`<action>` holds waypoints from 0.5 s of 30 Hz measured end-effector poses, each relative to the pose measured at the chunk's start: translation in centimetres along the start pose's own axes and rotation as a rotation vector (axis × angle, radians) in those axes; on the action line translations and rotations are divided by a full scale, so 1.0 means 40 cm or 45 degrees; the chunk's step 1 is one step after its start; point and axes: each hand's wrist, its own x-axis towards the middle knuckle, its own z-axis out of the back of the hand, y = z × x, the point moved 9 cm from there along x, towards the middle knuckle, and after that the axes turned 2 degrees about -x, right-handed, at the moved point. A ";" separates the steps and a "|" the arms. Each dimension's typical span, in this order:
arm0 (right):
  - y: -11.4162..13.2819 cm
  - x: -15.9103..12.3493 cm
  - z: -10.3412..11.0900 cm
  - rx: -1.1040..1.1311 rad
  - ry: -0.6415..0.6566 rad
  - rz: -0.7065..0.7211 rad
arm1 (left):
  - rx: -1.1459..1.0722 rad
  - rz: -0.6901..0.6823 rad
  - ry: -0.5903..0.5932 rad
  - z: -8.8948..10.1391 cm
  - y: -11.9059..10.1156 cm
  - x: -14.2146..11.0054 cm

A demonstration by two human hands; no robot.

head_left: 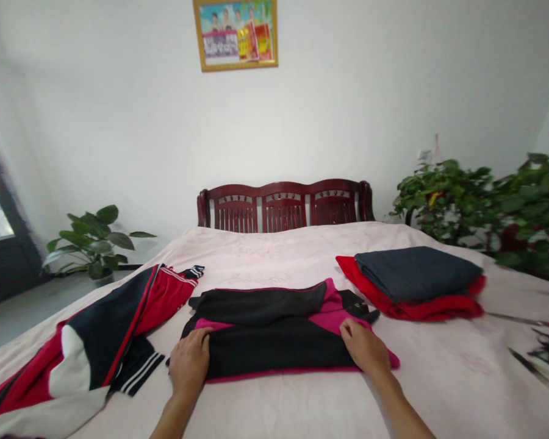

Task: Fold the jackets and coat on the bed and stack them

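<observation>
A black and magenta garment (274, 332) lies partly folded on the pale pink bed sheet (302, 402) in front of me. My left hand (190, 360) rests on its left edge, fingers curled over the black fabric. My right hand (363, 347) presses on its right edge where the magenta lining shows, fingers closed on the cloth. A red, navy and white jacket (100, 341) lies spread out to the left of my left hand.
A folded dark grey garment on a folded red one (414, 283) sits on the bed at the right. A dark wooden headboard (283, 204) stands at the far end. Potted plants stand at the left (94, 241) and right (485, 201).
</observation>
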 end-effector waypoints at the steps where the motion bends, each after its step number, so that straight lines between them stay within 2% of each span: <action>1: 0.000 0.000 0.000 -0.003 0.001 -0.003 | 0.005 -0.006 -0.004 0.001 -0.001 0.000; 7: 0.006 -0.002 0.007 -0.006 -0.013 0.014 | -0.014 -0.037 -0.048 0.015 -0.012 -0.003; 15: 0.008 -0.006 0.012 -0.006 -0.017 0.016 | -0.034 0.012 -0.034 0.015 -0.007 0.000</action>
